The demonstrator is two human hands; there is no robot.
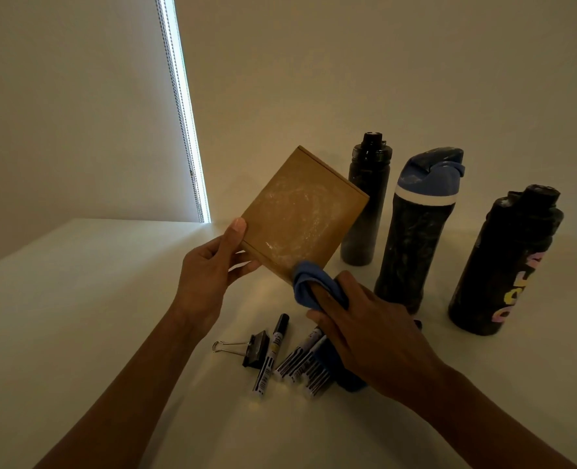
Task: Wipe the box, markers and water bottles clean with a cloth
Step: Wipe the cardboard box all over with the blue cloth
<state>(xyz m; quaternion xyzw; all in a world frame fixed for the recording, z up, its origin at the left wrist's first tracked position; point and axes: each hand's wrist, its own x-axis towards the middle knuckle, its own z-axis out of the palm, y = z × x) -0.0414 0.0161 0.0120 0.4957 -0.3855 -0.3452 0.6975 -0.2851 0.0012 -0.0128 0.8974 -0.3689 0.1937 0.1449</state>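
The right hand [364,330], at centre frame, bunches one soft blue cloth [309,282] in curled fingers against the lower corner of one dusty cardboard box [300,218]. The left hand [212,269] pinches the box's left edge, holding it tilted. Below lie at least four barcode-labelled markers [270,357] and one metal binder clip [249,348]. At right, three dark, smeared cylindrical bottles [415,231] stand on the white table [111,299].

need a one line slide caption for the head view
Left hand holds a dusty cardboard box while the right hand presses a blue cloth to its lower corner.
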